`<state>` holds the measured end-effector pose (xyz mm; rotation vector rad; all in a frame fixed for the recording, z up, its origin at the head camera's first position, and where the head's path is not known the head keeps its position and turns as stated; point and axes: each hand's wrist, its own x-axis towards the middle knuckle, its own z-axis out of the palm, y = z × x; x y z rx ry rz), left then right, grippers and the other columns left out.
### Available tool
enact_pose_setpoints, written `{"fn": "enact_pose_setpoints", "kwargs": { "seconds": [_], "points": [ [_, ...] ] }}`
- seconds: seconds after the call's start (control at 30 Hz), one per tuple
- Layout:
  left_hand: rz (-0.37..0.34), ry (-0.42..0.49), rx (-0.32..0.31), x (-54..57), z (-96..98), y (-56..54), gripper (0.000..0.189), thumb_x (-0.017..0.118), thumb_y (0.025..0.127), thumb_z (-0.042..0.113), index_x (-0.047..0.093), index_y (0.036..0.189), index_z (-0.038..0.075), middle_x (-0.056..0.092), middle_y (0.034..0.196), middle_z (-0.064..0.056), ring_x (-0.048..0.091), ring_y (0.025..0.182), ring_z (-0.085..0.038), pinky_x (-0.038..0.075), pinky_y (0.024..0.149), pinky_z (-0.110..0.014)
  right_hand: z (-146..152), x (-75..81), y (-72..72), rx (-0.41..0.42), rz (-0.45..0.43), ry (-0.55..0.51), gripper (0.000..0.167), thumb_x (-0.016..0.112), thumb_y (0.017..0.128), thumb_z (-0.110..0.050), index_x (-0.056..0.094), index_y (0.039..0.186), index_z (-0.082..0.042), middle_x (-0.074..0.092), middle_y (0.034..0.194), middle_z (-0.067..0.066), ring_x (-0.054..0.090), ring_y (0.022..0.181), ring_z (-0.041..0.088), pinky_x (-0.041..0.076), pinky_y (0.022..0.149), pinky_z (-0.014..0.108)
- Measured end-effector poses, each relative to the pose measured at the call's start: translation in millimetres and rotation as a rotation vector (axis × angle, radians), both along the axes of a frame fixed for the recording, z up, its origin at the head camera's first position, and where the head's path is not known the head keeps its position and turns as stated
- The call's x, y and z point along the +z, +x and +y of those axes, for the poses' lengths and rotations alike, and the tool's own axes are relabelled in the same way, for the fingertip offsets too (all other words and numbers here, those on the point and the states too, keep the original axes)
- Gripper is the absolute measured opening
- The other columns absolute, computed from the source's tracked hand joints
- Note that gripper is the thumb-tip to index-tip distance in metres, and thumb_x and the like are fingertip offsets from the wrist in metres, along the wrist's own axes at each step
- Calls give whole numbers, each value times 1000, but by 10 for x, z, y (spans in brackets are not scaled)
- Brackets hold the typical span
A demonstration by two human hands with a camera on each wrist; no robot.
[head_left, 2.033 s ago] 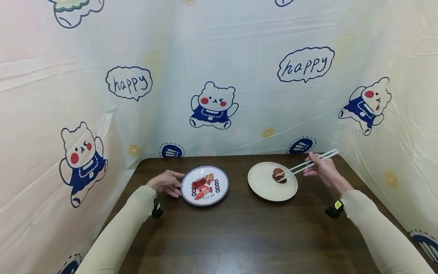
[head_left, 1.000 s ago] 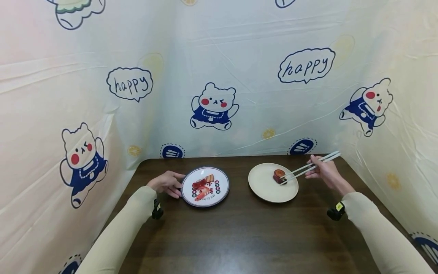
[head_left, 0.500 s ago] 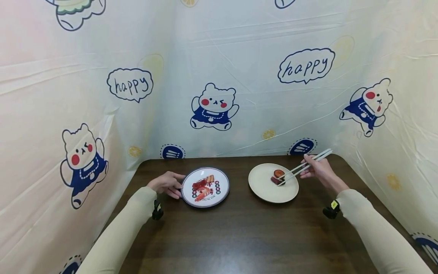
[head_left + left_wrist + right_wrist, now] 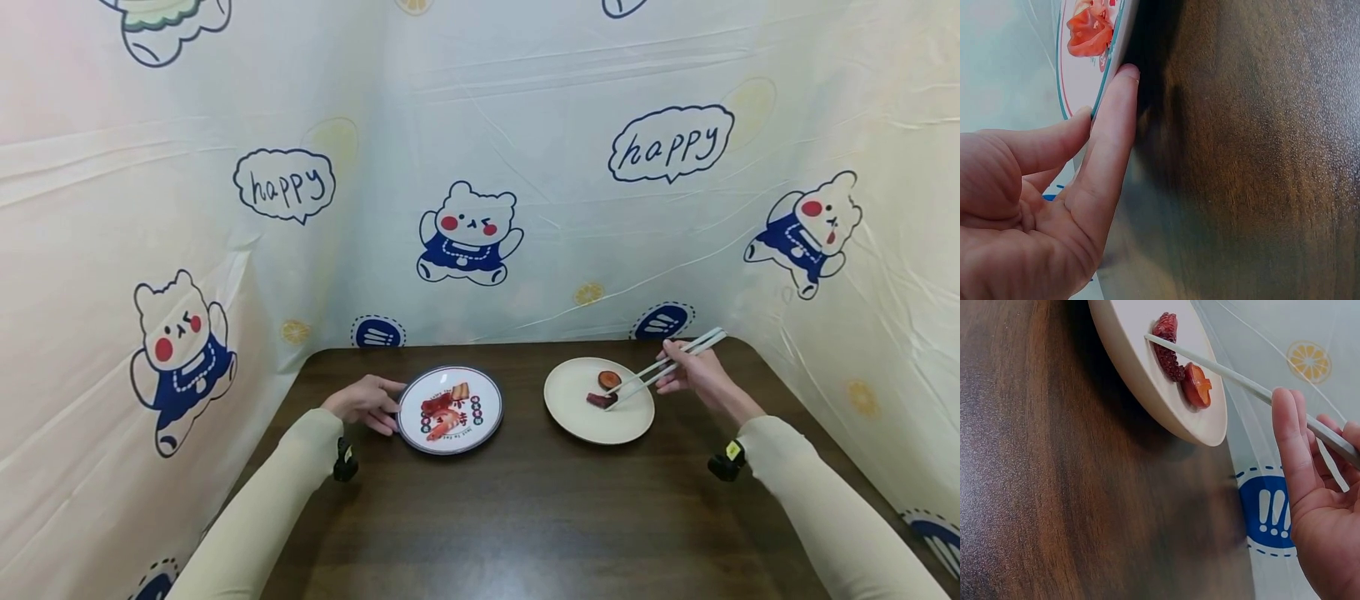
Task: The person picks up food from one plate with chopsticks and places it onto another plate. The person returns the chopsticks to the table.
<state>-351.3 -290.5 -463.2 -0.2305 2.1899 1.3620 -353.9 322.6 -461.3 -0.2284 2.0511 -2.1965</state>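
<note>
My left hand (image 4: 367,402) pinches the left rim of a white, blue-edged plate (image 4: 450,377), thumb on the rim and a finger along its underside in the left wrist view. Printed characters and shrimp-like orange and red food pieces (image 4: 1090,34) show on it. With my right hand (image 4: 701,375) I hold pale chopsticks (image 4: 1229,375), their tips low over a cream plate (image 4: 564,408). A dark red ridged piece (image 4: 600,401) lies there at the chopstick tips, one stick crossing it in the right wrist view. Beside it rests a mushroom-like piece (image 4: 1196,387) with an orange cross.
Both plates stand near the far edge of a dark brown wooden table (image 4: 510,517). A pale sheet printed with bears and "happy" bubbles (image 4: 285,185) hangs behind and on both sides. A black wrist camera (image 4: 726,462) sits on my right wrist.
The dark red piece has moved left and slightly down, apart from the mushroom-like piece. My right hand and the chopsticks have shifted slightly left. The left hand and its plate stay put.
</note>
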Motion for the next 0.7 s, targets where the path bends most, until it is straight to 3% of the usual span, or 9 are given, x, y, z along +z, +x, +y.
{"fn": "enact_pose_setpoints", "kwargs": {
  "seconds": [0.2, 0.43, 0.7],
  "points": [
    [0, 3, 1, -1, 1, -5, 62, 64, 102, 1, 42, 160, 2, 71, 105, -24, 76, 73, -27, 66, 76, -40, 17, -26, -8, -17, -12, 1, 40, 51, 113, -24, 55, 108, 15, 71, 79, 12, 74, 64, 22, 67, 65, 42],
    [-1, 3, -1, 9, 8, 11, 62, 64, 102, 1, 42, 160, 3, 71, 105, -24, 76, 73, -26, 66, 76, -40, 23, -85, -10, -29, -17, -12, 35, 53, 112, -26, 60, 103, 7, 71, 82, 22, 75, 65, 23, 67, 66, 41],
    [2, -1, -2, 6, 8, 13, 62, 64, 103, 1, 42, 160, 3, 71, 105, -24, 75, 73, -27, 66, 76, -40, 12, -98, 7, -36, -21, -26, 38, 53, 112, -27, 59, 102, 9, 72, 80, 22, 75, 65, 23, 67, 66, 40]
  ]
}}
